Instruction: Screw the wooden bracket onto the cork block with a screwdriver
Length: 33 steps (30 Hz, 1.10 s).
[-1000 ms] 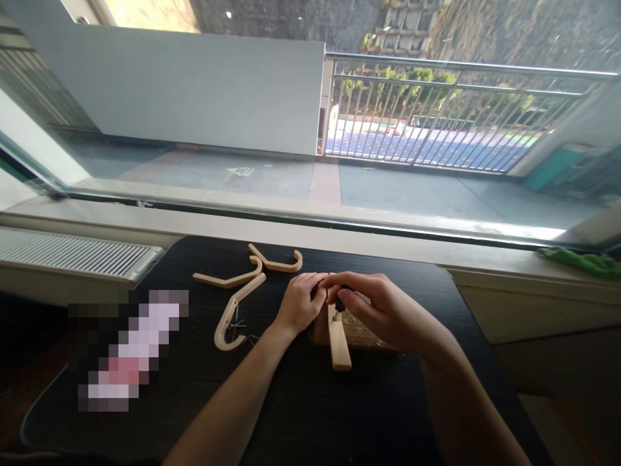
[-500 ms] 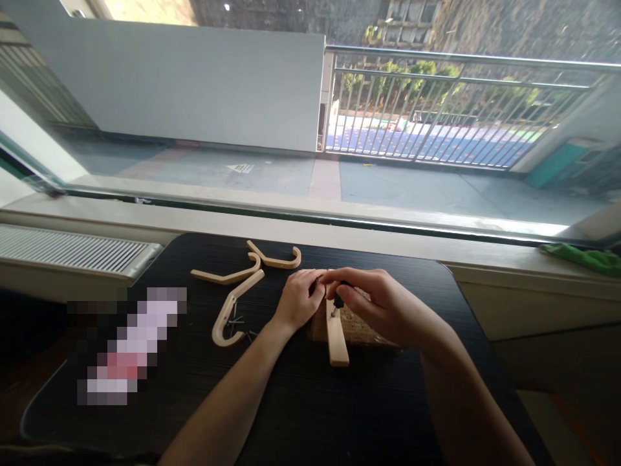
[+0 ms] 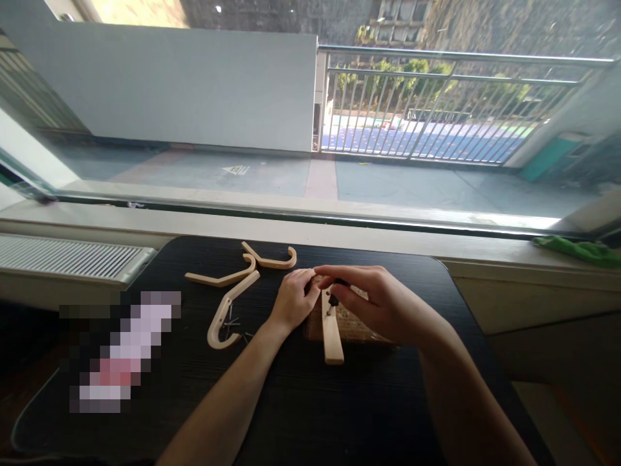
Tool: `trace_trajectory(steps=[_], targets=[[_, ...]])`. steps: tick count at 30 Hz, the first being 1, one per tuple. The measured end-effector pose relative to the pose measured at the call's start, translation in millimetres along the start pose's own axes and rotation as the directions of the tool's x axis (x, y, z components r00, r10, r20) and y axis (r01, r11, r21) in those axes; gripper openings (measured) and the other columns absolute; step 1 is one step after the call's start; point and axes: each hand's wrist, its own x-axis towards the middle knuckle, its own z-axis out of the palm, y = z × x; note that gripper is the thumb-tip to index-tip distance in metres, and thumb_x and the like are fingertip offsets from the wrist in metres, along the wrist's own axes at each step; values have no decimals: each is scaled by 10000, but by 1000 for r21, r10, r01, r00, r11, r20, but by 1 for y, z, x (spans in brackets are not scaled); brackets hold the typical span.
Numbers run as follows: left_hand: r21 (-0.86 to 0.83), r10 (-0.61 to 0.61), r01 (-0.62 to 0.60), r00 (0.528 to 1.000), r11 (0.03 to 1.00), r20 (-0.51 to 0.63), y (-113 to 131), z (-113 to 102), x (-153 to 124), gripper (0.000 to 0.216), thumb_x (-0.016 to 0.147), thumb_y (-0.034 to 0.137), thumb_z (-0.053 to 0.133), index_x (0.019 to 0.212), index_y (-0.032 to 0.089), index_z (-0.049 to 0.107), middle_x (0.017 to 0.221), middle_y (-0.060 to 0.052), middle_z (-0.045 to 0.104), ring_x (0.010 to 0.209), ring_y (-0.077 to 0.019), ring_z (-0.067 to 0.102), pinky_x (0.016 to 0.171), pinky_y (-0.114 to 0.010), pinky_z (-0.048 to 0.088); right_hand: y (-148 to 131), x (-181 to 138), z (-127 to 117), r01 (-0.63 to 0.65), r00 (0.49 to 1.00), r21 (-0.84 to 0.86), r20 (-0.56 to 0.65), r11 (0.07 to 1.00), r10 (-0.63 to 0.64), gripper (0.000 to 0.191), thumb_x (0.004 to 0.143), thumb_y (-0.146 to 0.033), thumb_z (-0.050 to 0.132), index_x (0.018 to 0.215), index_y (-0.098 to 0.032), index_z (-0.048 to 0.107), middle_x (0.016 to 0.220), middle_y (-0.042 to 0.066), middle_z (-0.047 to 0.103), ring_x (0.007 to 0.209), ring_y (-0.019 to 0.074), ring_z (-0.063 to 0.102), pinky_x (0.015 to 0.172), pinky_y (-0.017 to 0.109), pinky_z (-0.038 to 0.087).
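Observation:
My right hand [image 3: 376, 294] is closed round a small black-handled screwdriver [image 3: 332, 301], held upright with its tip down on a pale wooden hook [image 3: 332, 343]. That hook lies across a brown block [image 3: 359, 323] that looks wrapped in clear film, and its straight end sticks out toward me. At the far part of the same hook my left hand [image 3: 294, 299] is closed on it, thumb along its left side. My fingers hide the far end. To the left lies another wooden hook [image 3: 220, 317] with several loose screws [image 3: 231, 321] beside its bend.
Two more wooden hooks, one nearer [image 3: 220, 281] and one farther [image 3: 274, 263], lie at the back of the black table [image 3: 169, 382]. A blurred-out item [image 3: 126, 356] is on the left. Beyond are the windowsill [image 3: 252, 223], a radiator [image 3: 72, 255] and a green cloth [image 3: 577, 251].
The view has shifted slightly. My right fingers have moved a little round the screwdriver, and its handle now leans somewhat differently. My left hand stays at the hook.

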Motion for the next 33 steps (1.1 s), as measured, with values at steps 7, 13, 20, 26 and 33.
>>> trace_trajectory(steps=[7, 13, 20, 26, 33], targets=[[-3, 7, -7, 1000, 1000, -1, -2, 0, 0, 187, 876, 176, 512, 884, 175, 698, 887, -70, 737, 902, -231, 677, 867, -377, 535, 1, -1, -1, 3, 1000, -23, -7, 1000, -3, 362, 965, -246, 511, 1312, -223, 610, 1108, 52, 750, 912, 187, 706, 781, 279, 514], [-69, 31, -31, 999, 997, -9, -4, 1, 0, 299, 851, 146, 521, 1089, 188, 697, 1068, -75, 746, 1045, -236, 670, 965, -381, 514, 4, 0, 1, 55, 998, 15, -27, 998, -54, 321, 961, -211, 520, 1235, -248, 683, 1090, 34, 758, 951, 177, 708, 810, 267, 510], [-46, 0, 0, 1000, 999, 13, -2, -1, -1, 251, 854, 156, 515, 1014, 168, 709, 1009, -85, 748, 1009, -235, 667, 935, -385, 525, -1, 0, -1, 25, 1000, 10, 2, 1000, -25, 384, 965, -221, 476, 1312, -231, 640, 1101, 56, 750, 889, 173, 691, 792, 282, 507], [4, 12, -12, 1000, 1000, 0, 0, -1, 0, 211, 888, 191, 490, 908, 175, 699, 886, -66, 739, 885, -215, 668, 855, -361, 534, -1, -4, -4, -31, 999, -76, 33, 997, 33, 495, 918, -152, 457, 1393, -240, 564, 1177, 58, 725, 913, 182, 679, 744, 264, 489], [-9, 13, -13, 1000, 1000, 6, 1, -2, 0, 213, 891, 188, 479, 876, 180, 691, 885, -64, 733, 896, -214, 669, 875, -358, 528, -1, -5, -5, 16, 999, -63, 36, 998, -13, 455, 969, -204, 421, 1408, -178, 539, 1224, 87, 705, 1029, 217, 674, 841, 305, 491]])
